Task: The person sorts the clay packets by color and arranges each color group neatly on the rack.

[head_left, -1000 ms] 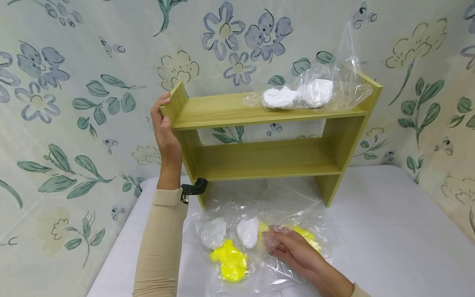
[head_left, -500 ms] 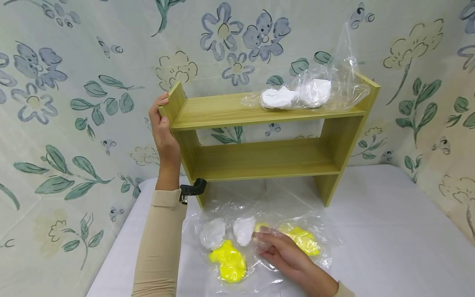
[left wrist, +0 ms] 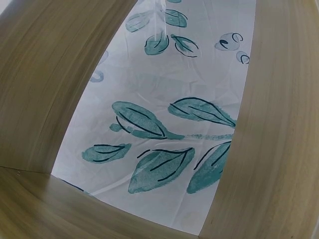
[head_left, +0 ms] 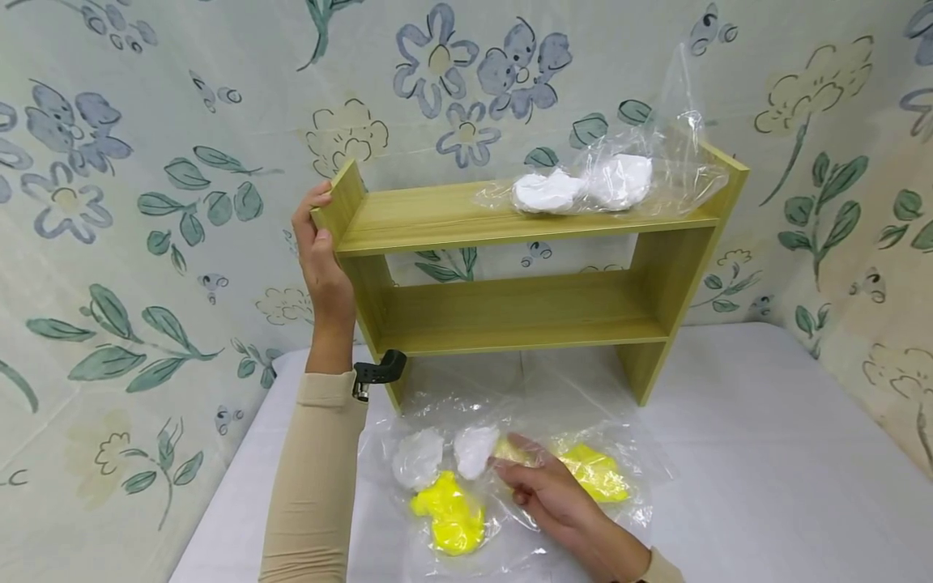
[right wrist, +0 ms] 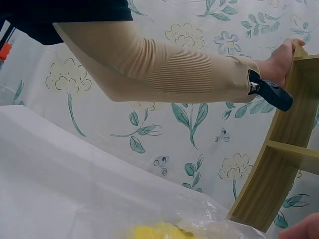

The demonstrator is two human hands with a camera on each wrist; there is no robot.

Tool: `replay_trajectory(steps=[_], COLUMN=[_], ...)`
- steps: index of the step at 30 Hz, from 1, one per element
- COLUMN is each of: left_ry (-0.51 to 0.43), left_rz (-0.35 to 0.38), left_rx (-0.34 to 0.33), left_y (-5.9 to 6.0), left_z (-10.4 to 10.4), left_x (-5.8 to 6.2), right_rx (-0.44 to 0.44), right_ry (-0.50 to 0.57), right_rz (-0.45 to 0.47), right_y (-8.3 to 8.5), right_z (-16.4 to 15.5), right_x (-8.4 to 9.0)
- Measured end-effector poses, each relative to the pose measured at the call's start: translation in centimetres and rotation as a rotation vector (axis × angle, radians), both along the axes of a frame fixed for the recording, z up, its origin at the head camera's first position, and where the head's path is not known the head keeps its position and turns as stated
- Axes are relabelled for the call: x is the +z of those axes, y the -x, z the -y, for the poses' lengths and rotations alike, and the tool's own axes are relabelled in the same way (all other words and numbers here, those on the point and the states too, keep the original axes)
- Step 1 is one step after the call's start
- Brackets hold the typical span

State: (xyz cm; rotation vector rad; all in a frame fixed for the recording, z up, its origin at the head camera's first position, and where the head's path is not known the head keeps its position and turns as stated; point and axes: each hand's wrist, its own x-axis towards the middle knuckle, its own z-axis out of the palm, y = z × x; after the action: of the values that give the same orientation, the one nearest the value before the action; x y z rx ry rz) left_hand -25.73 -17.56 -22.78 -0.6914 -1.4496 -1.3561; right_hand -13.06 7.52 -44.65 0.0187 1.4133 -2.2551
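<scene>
A yellow-brown wooden shelf stands on the table. My left hand grips the upper part of its left side panel, thumb in front. Clear plastic bagging lies before the shelf, around a yellow lump, two white lumps and a second yellow patch. With thumb and index finger on either side of the film, my right hand pinches the plastic beside the nearer white lump. At the bottom of the right wrist view, only a fingertip shows. The left wrist view shows shelf boards but no hand.
On the shelf's top board, at the right, sits another clear plastic bag holding white lumps. A white cloth covers the table. Floral fabric hangs behind and at the sides.
My right hand has shifted slightly left with the plastic, and its index finger has lifted and straightened. The nearer white lump has moved a little left. My left hand keeps its grip.
</scene>
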Motion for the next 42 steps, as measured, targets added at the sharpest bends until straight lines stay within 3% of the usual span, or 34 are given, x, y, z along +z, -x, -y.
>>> replay_trajectory(steps=[5, 12, 22, 33, 36, 42], left_ry=[0.004, 0.005, 0.010, 0.007, 0.008, 0.012], left_rz=[0.000, 0.019, 0.006, 0.010, 0.009, 0.001], left_rx=[0.007, 0.016, 0.023, 0.018, 0.014, 0.015], left_y=[0.0, -0.1, -0.1, -0.1, -0.1, -0.1], left_z=[0.0, -0.2, -0.2, -0.3, -0.3, -0.3], left_x=[0.1, 0.0, 0.1, 0.1, 0.1, 0.1], right_rx=[-0.010, -0.093, -0.271, -0.192, -0.164, -0.067], right_ry=[-0.033, -0.080, 0.038, 0.254, 0.218, 0.079], right_rz=[-0.002, 0.016, 0.142, 0.237, 0.221, 0.096], right_y=[0.2, 0.3, 1.0, 2.3, 2.6, 2.8], right_z=[0.2, -0.2, -1.7, -4.7, -5.0, -5.2], right_x=[0.0, -0.1, 1.2, 1.7, 1.4, 0.8])
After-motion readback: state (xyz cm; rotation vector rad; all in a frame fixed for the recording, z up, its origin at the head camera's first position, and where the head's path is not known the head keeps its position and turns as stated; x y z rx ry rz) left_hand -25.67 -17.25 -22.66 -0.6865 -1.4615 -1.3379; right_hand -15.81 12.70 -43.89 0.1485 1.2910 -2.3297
